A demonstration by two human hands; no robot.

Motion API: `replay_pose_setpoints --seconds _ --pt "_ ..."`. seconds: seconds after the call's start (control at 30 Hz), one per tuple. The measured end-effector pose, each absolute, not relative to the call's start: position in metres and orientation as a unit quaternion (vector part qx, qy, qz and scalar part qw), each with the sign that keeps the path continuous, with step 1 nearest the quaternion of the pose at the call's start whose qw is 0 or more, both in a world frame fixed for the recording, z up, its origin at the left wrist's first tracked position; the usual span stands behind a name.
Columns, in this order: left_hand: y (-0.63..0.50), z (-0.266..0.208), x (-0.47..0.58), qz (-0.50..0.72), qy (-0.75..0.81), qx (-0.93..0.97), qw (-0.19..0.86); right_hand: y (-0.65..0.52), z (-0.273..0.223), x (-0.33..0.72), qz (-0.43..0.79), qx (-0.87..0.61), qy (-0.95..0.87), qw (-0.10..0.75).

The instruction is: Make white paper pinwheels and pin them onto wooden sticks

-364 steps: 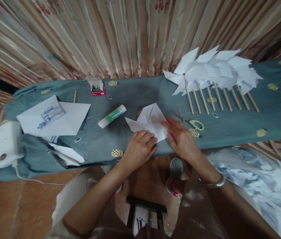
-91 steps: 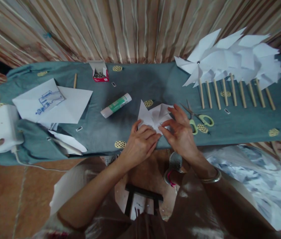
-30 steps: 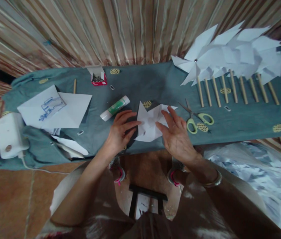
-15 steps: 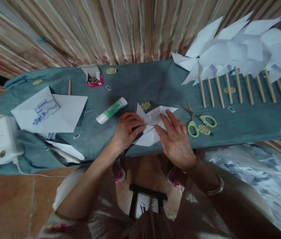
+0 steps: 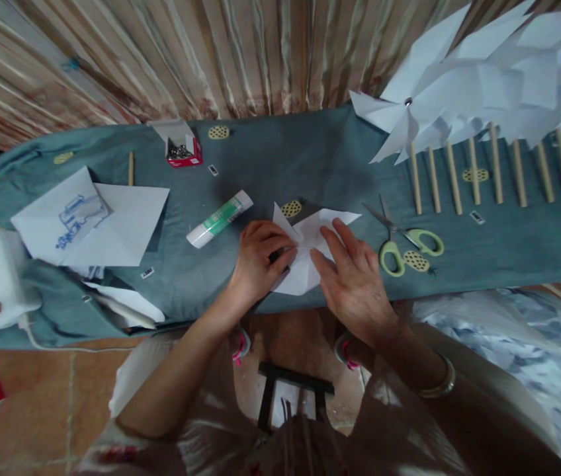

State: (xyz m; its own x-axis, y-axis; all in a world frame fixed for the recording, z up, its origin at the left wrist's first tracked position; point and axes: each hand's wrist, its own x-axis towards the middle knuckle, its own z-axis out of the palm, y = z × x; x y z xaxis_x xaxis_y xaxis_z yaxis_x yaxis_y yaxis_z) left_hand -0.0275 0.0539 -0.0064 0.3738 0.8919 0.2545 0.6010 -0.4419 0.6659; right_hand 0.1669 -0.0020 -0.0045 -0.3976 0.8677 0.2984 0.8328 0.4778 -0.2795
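While a row of finished paper pinwheels (image 5: 464, 92) on wooden sticks lies at two o'clock on the grey-green cloth (image 5: 310, 158), the head view shows one more white paper sheet (image 5: 305, 254) only partly folded at the cloth's near edge, with no stick yet fitted, so by my judgement most folding and mounting remain. The left hand (image 5: 255, 261) pinches a flap toward the sheet's centre with curled fingers, while the right hand (image 5: 352, 277) presses flat, fingers spread, at three o'clock of it, glue stick (image 5: 219, 218) at ten o'clock and scissors (image 5: 402, 239) beyond.

glue stick (image 5: 219, 219): left of centre, lying slantwise
scissors (image 5: 406, 238): green-handled, right
red box (image 5: 183, 151): open, perhaps holding pins
pinwheels (image 5: 489, 86): far right, in a row
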Motion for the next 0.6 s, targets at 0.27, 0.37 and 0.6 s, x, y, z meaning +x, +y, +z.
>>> replay_pose_setpoints --seconds 0.27,0.37,0.6 --pt "0.0551 -0.0059 -0.0252 0.299 0.480 0.784 0.257 -0.0024 -0.0075 0.1663 -0.017 -0.498 -0.844 0.199" --pt "0.0549 -0.0047 -0.0250 0.297 0.480 0.784 0.259 -0.0029 -0.0087 0.1666 -0.029 -0.485 -0.847 0.216" --pt "0.0554 -0.0049 -0.0245 0.297 0.484 0.780 0.264 -0.0038 -0.0107 0.1673 -0.006 -0.487 -0.839 0.242"
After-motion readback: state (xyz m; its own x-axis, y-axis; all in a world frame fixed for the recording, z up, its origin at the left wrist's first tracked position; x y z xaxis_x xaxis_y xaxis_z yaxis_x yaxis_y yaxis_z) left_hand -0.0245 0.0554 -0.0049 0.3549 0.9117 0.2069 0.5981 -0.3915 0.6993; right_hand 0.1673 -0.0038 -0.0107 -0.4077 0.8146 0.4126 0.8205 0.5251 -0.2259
